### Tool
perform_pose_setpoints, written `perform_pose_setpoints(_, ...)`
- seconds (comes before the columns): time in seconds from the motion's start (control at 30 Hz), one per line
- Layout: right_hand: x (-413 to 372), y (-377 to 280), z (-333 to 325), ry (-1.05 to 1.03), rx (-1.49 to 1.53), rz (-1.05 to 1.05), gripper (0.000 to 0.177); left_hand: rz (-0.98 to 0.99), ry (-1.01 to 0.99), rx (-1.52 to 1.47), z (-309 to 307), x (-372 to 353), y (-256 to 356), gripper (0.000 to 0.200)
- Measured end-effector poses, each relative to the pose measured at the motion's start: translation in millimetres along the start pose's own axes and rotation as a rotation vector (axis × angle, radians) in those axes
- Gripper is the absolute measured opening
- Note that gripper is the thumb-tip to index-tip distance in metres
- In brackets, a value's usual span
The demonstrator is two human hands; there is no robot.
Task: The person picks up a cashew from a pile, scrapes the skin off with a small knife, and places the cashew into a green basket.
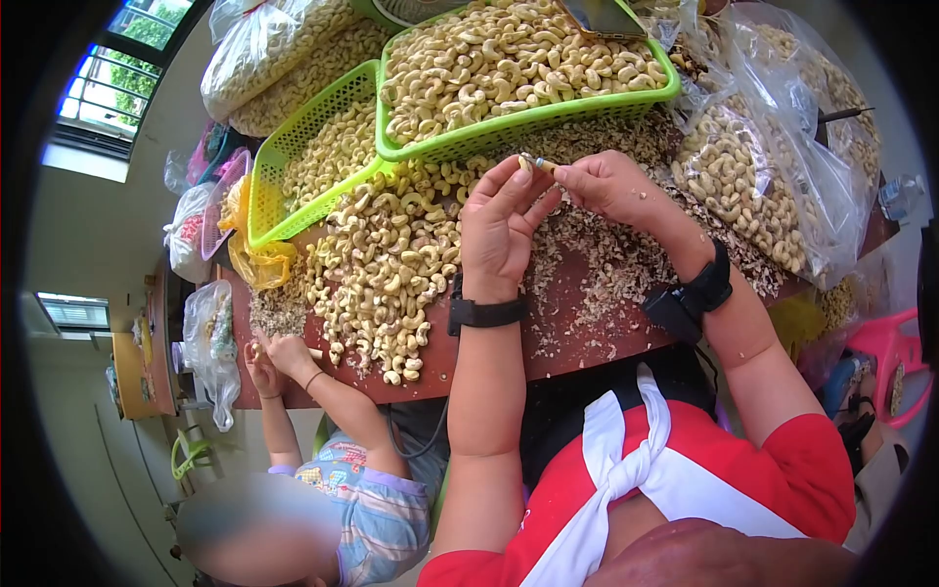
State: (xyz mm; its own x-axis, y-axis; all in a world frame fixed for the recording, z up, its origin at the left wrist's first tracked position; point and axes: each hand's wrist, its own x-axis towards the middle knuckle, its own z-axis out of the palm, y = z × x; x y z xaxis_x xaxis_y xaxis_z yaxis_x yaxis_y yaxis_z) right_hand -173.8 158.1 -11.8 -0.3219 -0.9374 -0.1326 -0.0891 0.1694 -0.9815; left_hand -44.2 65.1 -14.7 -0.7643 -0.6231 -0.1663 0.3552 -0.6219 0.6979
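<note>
Between my two hands, in front of the large green basket, a cashew is pinched in the fingertips of my left hand. My right hand grips a small tool with a pale handle, its tip at the cashew. Loose cashews are piled on the red-brown table left of my left hand. Brown skin flakes lie under and around my right hand. Both wrists wear black straps.
A smaller green basket of cashews stands at the left. Plastic bags of cashews lie at the right and at the back left. Another person sits at the lower left, hands at the table edge. A pink stool stands at the right.
</note>
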Motion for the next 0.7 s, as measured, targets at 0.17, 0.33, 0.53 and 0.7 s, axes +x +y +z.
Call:
perform_pose_setpoints(0.17,-2.1,-3.7,0.3,-0.008,-0.038,-0.010,0.042,0.005,-0.015,-0.014,-3.6,2.4,-1.7,0.019)
perform_pose_setpoints(0.33,-2.8,-4.0,2.4,-0.020,-0.031,-0.014,0.042,-0.003,-0.011,-0.041,-6.3,4.0,-0.6,0.017)
perform_pose_setpoints(0.53,-1.2,-0.2,5.5,-0.031,-0.052,-0.040,0.043,0.053,0.024,-0.090,-3.1,3.0,0.7,0.019)
perform_pose_setpoints(0.7,-1.7,-1.8,6.3,-0.029,-0.081,-0.053,0.043,0.114,-0.008,-0.109,-3.5,3.6,0.2,0.018)
